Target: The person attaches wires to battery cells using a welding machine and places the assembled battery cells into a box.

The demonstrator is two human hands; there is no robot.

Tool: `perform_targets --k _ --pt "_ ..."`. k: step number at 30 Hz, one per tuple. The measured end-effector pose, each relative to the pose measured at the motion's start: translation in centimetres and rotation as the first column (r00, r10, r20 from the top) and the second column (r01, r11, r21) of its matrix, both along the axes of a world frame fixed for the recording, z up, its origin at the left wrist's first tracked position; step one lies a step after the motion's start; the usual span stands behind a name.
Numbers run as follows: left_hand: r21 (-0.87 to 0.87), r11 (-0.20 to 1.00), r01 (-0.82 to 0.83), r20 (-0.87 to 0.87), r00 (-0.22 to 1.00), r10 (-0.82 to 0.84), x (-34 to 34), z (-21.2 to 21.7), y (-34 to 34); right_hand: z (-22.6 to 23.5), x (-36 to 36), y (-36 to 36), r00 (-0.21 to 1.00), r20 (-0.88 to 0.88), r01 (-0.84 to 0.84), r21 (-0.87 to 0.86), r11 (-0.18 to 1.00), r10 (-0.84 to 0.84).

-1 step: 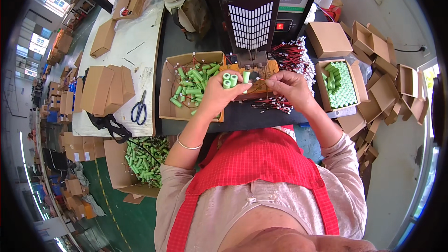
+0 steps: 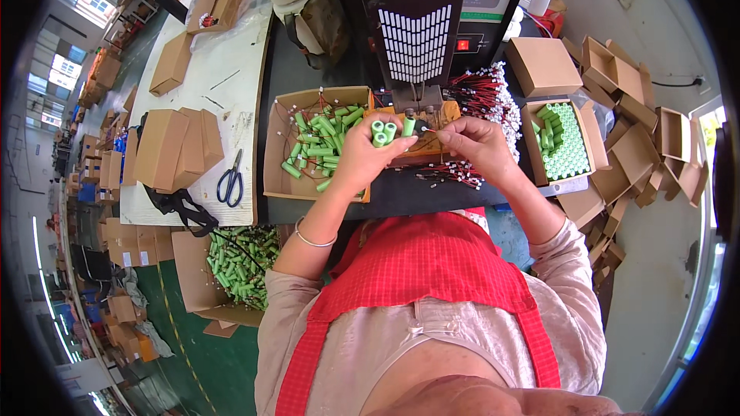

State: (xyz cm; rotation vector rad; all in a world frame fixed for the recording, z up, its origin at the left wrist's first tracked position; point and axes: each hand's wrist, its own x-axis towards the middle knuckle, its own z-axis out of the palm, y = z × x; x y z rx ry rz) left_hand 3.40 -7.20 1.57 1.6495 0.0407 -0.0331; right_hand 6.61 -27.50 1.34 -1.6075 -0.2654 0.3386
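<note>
Left hand (image 2: 361, 157) clasps green cells (image 2: 383, 135) and right hand (image 2: 479, 143) pinches a lead (image 2: 428, 129), between open carton (image 2: 279, 187), wire heap (image 2: 497, 104) and machine (image 2: 412, 35).

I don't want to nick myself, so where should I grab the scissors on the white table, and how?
Probably best to grip the scissors by their looped handles, coming from the near edge of the white table. They lie with the loops toward you and the blades pointing away, which should keep you clear of the tips. Your left hand is nearer but holds green cells.
</note>
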Motion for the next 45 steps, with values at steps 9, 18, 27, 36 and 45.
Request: perform_targets --k 9,18,27,36,45 --pt "0.325 0.933 -0.156 0.412 0.911 0.008 1.2 -1.8 -1.4 -0.7 0.5 1.0 0.997 0.001 0.083 -0.059 0.995 -0.083" --pt "0.338 0.929 -0.151 0.353 0.935 0.024 1.7 -1.6 -1.3 -0.9 0.7 1.2 0.988 0.145 0.077 -0.131 0.988 -0.058" --pt "0.382 0.883 -0.273 0.258 0.949 0.182 0.1 -1.7 7.0 -1.3 4.0 -7.9 0.757 0.646 0.498 -0.475 0.725 -0.096" --pt "0.118 0.985 -0.129 -0.037 0.99 0.135 -1.6 -2.1 7.9 -1.1 3.8 -9.0 0.862 0.495 0.413 -0.56 0.718 -0.108" --pt "0.317 0.94 -0.129 0.365 0.931 0.005 0.2 -0.2 1.5 1.4 -1.6 -5.0 0.951 0.298 0.168 -0.283 0.944 -0.08"
